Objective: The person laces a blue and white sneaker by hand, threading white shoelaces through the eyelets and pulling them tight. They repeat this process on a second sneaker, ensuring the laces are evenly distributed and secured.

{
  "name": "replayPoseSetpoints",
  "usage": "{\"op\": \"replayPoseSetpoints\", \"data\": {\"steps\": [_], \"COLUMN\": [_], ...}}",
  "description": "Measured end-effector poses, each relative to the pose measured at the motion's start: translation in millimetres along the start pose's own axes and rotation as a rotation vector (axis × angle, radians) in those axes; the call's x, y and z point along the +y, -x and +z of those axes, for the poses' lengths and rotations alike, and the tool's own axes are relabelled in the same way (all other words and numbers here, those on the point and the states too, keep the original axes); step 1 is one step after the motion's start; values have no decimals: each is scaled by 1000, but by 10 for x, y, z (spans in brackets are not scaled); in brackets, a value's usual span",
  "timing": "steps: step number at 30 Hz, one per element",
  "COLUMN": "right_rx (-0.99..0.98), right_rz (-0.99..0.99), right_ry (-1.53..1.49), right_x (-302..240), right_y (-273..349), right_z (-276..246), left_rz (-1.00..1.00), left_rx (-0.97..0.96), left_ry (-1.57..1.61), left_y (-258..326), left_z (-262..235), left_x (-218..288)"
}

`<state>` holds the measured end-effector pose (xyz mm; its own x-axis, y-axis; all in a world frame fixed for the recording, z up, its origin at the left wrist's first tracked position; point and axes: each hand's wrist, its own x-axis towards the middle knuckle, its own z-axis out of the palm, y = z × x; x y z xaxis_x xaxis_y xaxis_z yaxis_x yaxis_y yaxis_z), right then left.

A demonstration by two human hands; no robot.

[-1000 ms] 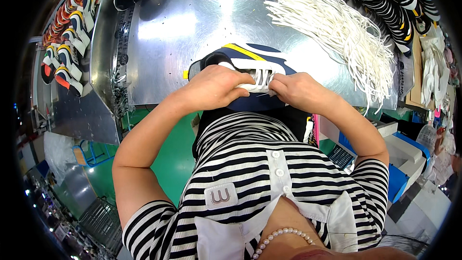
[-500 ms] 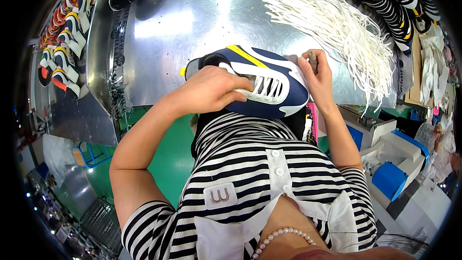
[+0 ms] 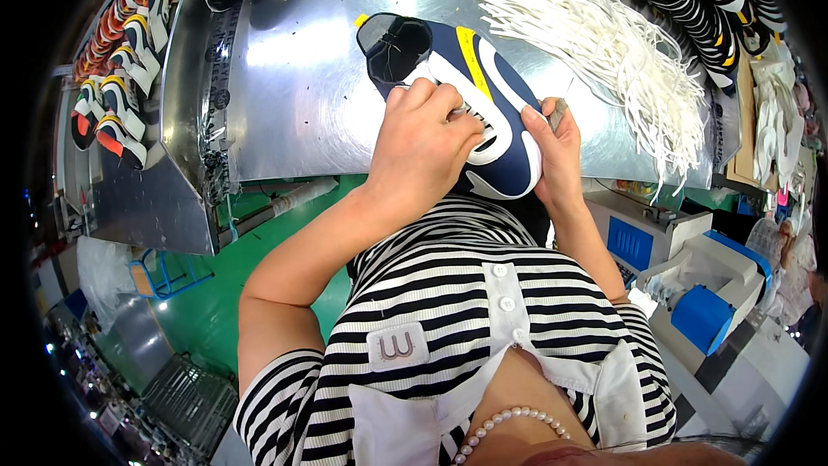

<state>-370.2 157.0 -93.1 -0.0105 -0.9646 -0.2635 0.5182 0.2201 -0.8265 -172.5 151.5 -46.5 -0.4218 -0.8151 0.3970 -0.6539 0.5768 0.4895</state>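
Note:
A navy sneaker upper (image 3: 515, 160) with white overlays and a yellow stripe lies tilted at the table's near edge, its dark heel opening (image 3: 392, 47) at the far left and its toe nearest me. Closed fingers of my left hand (image 3: 423, 142) press at its laced front; the fingertips and whatever they pinch are hidden. White laces cross the throat, mostly covered by that hand. My right hand (image 3: 559, 155) grips the toe from the right, thumb on top. Something small and grey (image 3: 559, 110) sits at its index fingertip, perhaps a finger cover.
A large bundle of white shoelaces (image 3: 604, 60) lies on the metal table (image 3: 293, 112) at the right. Rows of dark shoe uppers (image 3: 690, 0) stand behind it. Orange and white uppers (image 3: 121, 95) are stacked at the left. A grey and blue machine (image 3: 703, 285) stands at lower right.
The sneaker has turned so that its heel swings away from me and its toe points nearer. My left hand has shifted right along the lacing. My right hand has come onto the toe.

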Motion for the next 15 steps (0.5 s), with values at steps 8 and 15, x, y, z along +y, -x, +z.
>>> {"op": "replayPoseSetpoints", "data": {"steps": [8,15], "right_rx": [25,75], "right_rz": [-2,24], "right_ry": [-59,-100], "right_x": [86,167], "right_y": [67,57], "right_z": [-38,-19], "left_rz": [28,31], "left_rx": [-48,-75], "left_ry": [-52,37], "left_y": [-6,-16], "left_z": [-3,14], "left_x": [-8,-91]}}
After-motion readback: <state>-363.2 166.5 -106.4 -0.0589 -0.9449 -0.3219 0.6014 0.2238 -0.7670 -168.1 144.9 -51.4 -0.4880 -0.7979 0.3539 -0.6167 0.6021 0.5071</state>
